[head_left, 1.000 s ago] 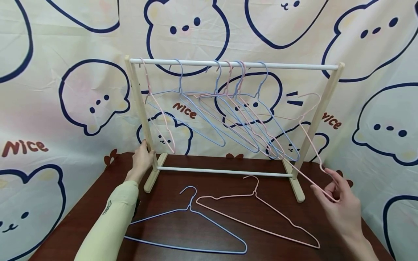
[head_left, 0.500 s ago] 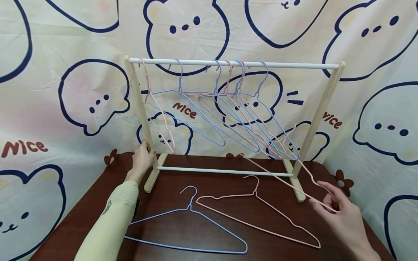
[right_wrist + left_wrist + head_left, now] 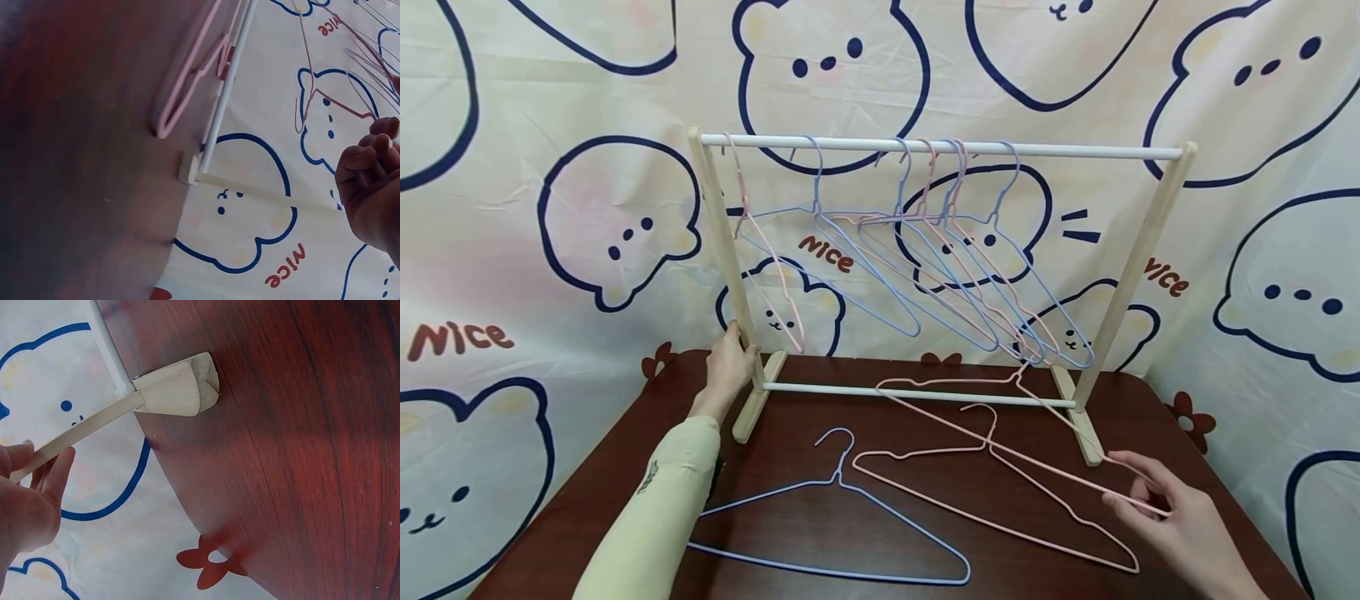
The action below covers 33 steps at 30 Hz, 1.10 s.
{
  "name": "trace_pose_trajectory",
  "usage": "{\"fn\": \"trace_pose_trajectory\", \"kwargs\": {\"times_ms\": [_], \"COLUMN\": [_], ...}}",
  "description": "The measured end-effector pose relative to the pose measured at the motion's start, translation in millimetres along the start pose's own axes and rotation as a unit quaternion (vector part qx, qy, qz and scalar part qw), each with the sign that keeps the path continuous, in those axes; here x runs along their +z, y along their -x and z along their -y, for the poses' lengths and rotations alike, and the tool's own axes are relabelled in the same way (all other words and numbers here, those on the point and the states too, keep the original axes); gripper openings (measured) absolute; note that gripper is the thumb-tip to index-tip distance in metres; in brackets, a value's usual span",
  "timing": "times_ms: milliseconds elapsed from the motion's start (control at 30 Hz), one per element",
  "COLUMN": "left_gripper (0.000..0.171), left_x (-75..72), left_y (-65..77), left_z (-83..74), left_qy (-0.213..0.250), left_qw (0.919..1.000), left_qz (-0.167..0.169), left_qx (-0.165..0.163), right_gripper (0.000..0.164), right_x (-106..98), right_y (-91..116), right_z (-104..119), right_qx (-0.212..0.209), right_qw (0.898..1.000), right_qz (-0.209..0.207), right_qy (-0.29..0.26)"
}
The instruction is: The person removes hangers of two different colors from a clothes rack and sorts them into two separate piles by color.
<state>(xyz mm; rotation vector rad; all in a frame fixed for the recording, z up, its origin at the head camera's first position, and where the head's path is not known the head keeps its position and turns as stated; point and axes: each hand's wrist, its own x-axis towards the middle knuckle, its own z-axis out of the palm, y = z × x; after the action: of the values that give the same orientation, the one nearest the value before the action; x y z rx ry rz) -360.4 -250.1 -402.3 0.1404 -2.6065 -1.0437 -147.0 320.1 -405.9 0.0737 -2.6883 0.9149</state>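
My left hand [image 3: 726, 375] grips the left wooden upright [image 3: 725, 250] of a small clothes rack, low down near its foot. In the left wrist view, fingers and thumb wrap round that upright [image 3: 87, 428]. At the front right, my right hand [image 3: 1172, 517] pinches one end of a pink hanger [image 3: 1075, 475] between thumb and fingers. This hanger slants up and left, its neck overlapping the low-hanging ends of other hangers. A second pink hanger [image 3: 940, 451] and a blue hanger [image 3: 850, 575] lie on the table; my left forearm hides the blue one's left end.
Several pink and blue hangers dangle from the rack's white top bar [image 3: 850, 144], mostly left and middle. A white lower bar [image 3: 880, 392] joins the two feet. A bear-print cloth [image 3: 587, 225] hangs behind the dark brown table [image 3: 647, 417].
My right hand has lowered slightly, and the pink hanger has swung down and left from beside the right upright to before the lower bar. My left hand has stayed put.
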Motion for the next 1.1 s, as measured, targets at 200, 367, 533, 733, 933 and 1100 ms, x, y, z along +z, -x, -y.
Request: {"fn": "trace_pose_trajectory", "kwargs": {"times_ms": [200, 367, 533, 733, 933, 1100], "left_gripper": [0.044, 0.044, 0.044, 0.044, 0.044, 0.041], "left_x": [0.4, 0.7, 1.2, 0.5, 0.1, 0.9], "left_y": [-0.4, -1.1, -1.8, -1.7, -1.1, -1.2], "left_z": [-0.7, -0.1, 0.7, 0.3, 0.2, 0.5], "left_qy": [-0.001, -0.003, -0.004, 0.0, -0.001, -0.006], "left_qw": [1.0, 1.0, 1.0, 1.0, 1.0, 1.0], "left_qz": [0.0, 0.0, 0.0, -0.001, 0.001, -0.003], "left_qx": [-0.002, -0.001, -0.003, -0.004, -0.004, 0.0], "right_gripper": [0.047, 0.052, 0.051, 0.05, 0.052, 0.051], "right_x": [4, 7, 9, 9, 9, 8], "right_y": [3, 3, 5, 5, 1, -3], "right_z": [-6, -8, -11, -16, -25, -37], "right_qx": [0.024, 0.052, 0.055, 0.053, 0.061, 0.054], "right_qw": [0.998, 0.992, 0.988, 0.984, 0.973, 0.963], "right_qz": [0.061, 0.111, 0.141, 0.168, 0.219, 0.255], "right_qy": [-0.013, -0.013, -0.008, -0.011, -0.038, -0.066]}}
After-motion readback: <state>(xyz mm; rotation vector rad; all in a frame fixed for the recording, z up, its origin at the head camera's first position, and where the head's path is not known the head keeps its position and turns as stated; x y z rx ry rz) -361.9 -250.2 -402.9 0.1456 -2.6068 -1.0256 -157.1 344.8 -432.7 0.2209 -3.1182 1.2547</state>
